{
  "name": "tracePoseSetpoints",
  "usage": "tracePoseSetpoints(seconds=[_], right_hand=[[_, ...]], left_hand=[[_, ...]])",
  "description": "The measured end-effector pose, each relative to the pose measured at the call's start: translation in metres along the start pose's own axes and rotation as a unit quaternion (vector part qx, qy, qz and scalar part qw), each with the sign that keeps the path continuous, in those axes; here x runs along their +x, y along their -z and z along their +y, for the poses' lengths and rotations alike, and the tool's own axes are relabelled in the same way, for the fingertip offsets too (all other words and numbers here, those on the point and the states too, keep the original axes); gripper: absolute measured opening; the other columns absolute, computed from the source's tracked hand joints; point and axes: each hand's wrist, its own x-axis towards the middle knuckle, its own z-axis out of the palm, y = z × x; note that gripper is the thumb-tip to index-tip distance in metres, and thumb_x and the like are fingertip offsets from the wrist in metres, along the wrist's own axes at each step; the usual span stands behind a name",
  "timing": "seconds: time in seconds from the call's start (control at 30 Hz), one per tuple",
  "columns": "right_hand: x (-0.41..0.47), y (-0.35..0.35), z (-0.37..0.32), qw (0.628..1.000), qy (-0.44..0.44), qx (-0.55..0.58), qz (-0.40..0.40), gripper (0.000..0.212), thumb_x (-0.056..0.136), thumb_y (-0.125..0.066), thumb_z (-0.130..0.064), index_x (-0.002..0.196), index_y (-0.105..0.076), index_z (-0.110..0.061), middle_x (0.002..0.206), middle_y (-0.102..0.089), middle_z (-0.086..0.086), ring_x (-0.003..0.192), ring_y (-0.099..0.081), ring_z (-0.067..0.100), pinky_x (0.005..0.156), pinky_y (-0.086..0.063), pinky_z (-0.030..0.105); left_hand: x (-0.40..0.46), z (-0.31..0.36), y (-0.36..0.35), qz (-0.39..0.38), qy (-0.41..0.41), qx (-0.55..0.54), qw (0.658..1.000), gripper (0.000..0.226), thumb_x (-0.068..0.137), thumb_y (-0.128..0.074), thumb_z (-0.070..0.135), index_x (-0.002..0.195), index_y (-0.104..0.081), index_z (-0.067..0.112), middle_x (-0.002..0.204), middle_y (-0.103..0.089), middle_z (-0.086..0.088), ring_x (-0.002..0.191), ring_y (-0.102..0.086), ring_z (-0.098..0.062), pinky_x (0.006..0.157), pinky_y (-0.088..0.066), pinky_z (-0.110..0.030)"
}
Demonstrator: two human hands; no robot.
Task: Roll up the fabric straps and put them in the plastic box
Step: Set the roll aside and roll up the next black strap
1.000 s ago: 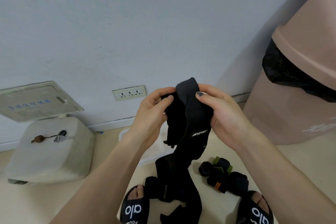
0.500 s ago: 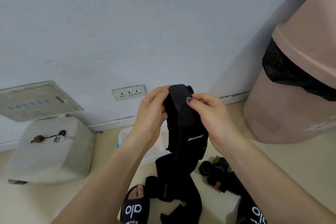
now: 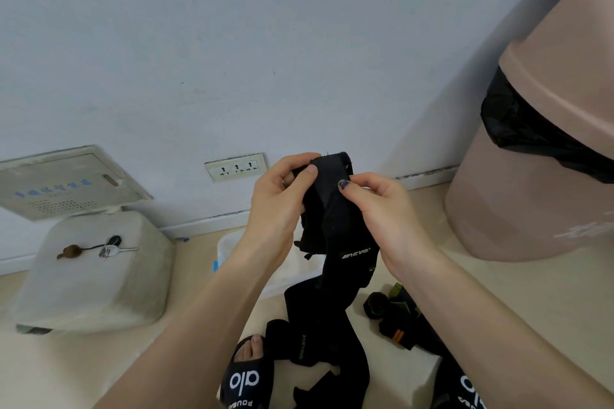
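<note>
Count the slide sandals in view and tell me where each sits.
2: the left sandal at the bottom centre, toes showing; the right sandal at the bottom right, mostly hidden by the forearm.

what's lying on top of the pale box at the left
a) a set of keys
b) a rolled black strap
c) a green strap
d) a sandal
a: a set of keys with a small brown fob lies on the pale box, while the black strap is pinched between the left hand and the right hand.
</note>
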Motion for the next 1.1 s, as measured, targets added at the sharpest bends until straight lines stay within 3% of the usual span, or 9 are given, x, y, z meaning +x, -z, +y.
tracePoseSetpoints(seconds=[0.2,0.37,0.47,0.63,0.77,0.87,1.0,1.1], right_hand=[[0.001,-0.001,0.001,0.999,0.002,-0.037,0.008,0.014,0.098,-0.066,-0.020,0.099,-0.076,-0.010,0.093,-0.076,0.020,0.091,-0.074,0.037,0.088,-0.060,0.054],[0.001,-0.004,0.001,0.998,0.013,-0.067,0.015,0.013,0.097,-0.068,-0.024,0.095,-0.073,-0.013,0.084,-0.077,0.011,0.083,-0.075,0.031,0.082,-0.060,0.051],[0.002,-0.004,0.003,0.995,0.028,-0.092,0.016,0.015,0.096,-0.068,-0.029,0.092,-0.070,-0.014,0.082,-0.077,0.010,0.082,-0.074,0.033,0.080,-0.060,0.051],[0.002,-0.003,0.004,0.992,0.036,-0.121,0.000,0.024,0.096,-0.067,-0.036,0.090,-0.067,-0.013,0.085,-0.077,0.010,0.084,-0.074,0.032,0.086,-0.058,0.051],[0.002,-0.001,0.004,0.990,0.049,-0.132,-0.015,0.027,0.099,-0.064,-0.035,0.093,-0.062,-0.008,0.081,-0.073,0.013,0.070,-0.066,0.028,0.069,-0.054,0.037],[0.003,-0.002,0.008,0.985,0.062,-0.159,-0.008,0.028,0.099,-0.063,-0.039,0.089,-0.062,-0.012,0.080,-0.072,0.010,0.068,-0.061,0.016,0.067,-0.049,0.032],[0.005,-0.001,0.010,0.970,0.077,-0.230,0.012,0.031,0.096,-0.063,-0.051,0.093,-0.060,-0.020,0.088,-0.071,-0.001,0.074,-0.064,0.009,0.068,-0.051,0.028],[0.004,0.000,0.011,0.968,0.076,-0.237,0.010,0.046,0.090,-0.067,-0.059,0.117,-0.052,-0.024,0.109,-0.064,-0.008,0.093,-0.065,0.007,0.075,-0.055,0.028]], left_hand=[[0.001,0.000,0.000,0.002,-0.002,-0.004,1.000,0.022,0.101,-0.058,0.004,0.112,-0.075,0.013,0.080,-0.068,0.000,0.091,-0.067,-0.021,0.101,-0.051,-0.059],[-0.001,0.002,-0.001,0.005,-0.006,-0.006,1.000,0.023,0.101,-0.057,0.003,0.108,-0.075,0.015,0.071,-0.067,0.006,0.088,-0.066,-0.021,0.100,-0.051,-0.059],[-0.001,0.002,-0.001,0.010,-0.003,-0.009,1.000,0.023,0.101,-0.057,0.003,0.107,-0.076,0.015,0.076,-0.070,0.002,0.088,-0.066,-0.022,0.100,-0.050,-0.060],[0.000,0.002,-0.001,0.019,-0.002,-0.004,1.000,0.024,0.101,-0.056,0.002,0.109,-0.075,0.013,0.079,-0.072,0.003,0.089,-0.068,-0.019,0.102,-0.052,-0.058],[0.000,0.001,-0.001,0.024,-0.004,-0.003,1.000,0.026,0.101,-0.055,0.002,0.109,-0.075,0.015,0.079,-0.072,0.004,0.089,-0.068,-0.019,0.102,-0.053,-0.056],[0.001,0.000,-0.002,0.031,-0.004,0.000,1.000,0.027,0.102,-0.053,0.002,0.107,-0.076,0.017,0.078,-0.072,0.005,0.089,-0.068,-0.018,0.102,-0.053,-0.054],[0.002,0.001,-0.002,0.040,-0.003,-0.012,0.999,0.027,0.102,-0.053,0.002,0.105,-0.075,0.017,0.081,-0.073,0.003,0.093,-0.069,-0.020,0.102,-0.055,-0.051],[0.003,0.001,-0.001,0.042,0.000,-0.020,0.999,0.027,0.102,-0.052,0.001,0.106,-0.075,0.016,0.086,-0.074,-0.001,0.092,-0.069,-0.020,0.098,-0.056,-0.046]])
